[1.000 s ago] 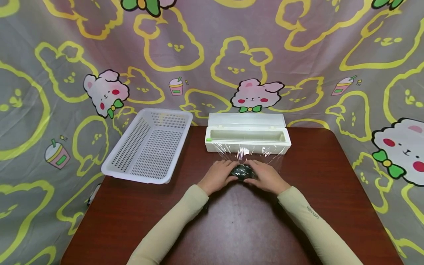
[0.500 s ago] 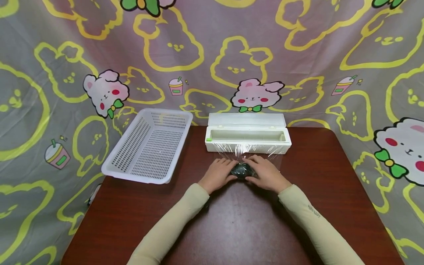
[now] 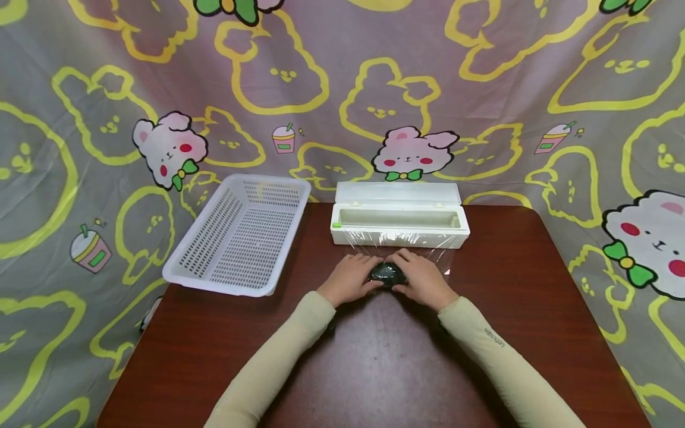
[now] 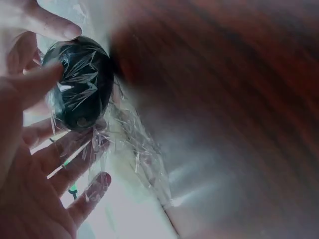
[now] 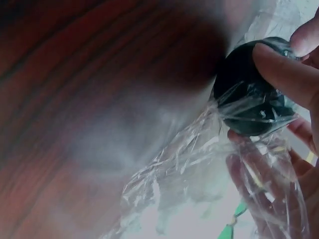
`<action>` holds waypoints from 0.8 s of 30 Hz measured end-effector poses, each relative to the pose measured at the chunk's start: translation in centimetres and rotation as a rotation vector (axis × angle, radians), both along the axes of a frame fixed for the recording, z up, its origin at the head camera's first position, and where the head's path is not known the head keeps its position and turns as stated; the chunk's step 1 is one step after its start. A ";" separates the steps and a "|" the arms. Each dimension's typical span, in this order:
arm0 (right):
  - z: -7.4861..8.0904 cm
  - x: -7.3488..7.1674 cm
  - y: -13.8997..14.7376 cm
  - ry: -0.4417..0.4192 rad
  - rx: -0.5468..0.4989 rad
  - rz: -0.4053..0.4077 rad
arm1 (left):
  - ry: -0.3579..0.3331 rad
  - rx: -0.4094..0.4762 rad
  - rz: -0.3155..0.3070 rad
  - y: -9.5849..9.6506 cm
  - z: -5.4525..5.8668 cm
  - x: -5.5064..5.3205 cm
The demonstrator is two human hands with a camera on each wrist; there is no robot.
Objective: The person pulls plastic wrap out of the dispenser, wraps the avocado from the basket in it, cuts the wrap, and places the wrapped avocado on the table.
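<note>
A dark green, smooth, rounded object (image 3: pixel 387 274) sits on the table between both hands, covered in creased cling film (image 5: pixel 164 184). My left hand (image 3: pixel 350 278) grips its left side, thumb on the near side and fingers reaching round the far side. From the right, my right hand (image 3: pixel 423 277) holds it the same way. In the left wrist view, loose film lies over the fingers below the dark green object (image 4: pixel 82 82). Behind the hands stands a white cling film box (image 3: pixel 401 239), lid up, with film stretching from its front edge toward the object.
A white perforated plastic basket (image 3: pixel 214 285) stands on the left of the brown wooden table (image 3: pixel 374 368). The box's raised lid (image 3: pixel 398 193) is close to the patterned curtain (image 3: pixel 299 71) hanging around the table. A small green piece (image 3: pixel 336 225) marks the box's left front corner.
Both hands and the dark green object have shifted slightly left. The film between box and hands now shows fewer bright, gathered creases. Basket and box stay in place.
</note>
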State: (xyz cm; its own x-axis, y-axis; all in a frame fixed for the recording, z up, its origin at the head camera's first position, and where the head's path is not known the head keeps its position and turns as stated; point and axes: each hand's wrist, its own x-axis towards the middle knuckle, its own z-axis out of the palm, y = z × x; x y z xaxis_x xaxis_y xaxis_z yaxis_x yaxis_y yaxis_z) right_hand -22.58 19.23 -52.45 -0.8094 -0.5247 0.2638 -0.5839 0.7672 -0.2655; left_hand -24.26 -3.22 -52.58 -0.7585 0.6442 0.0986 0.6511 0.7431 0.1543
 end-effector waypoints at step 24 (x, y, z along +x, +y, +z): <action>-0.5 -1.3 0.5 0.001 -0.055 0.020 | 0.129 -0.025 0.019 0.6 -0.5 -1.0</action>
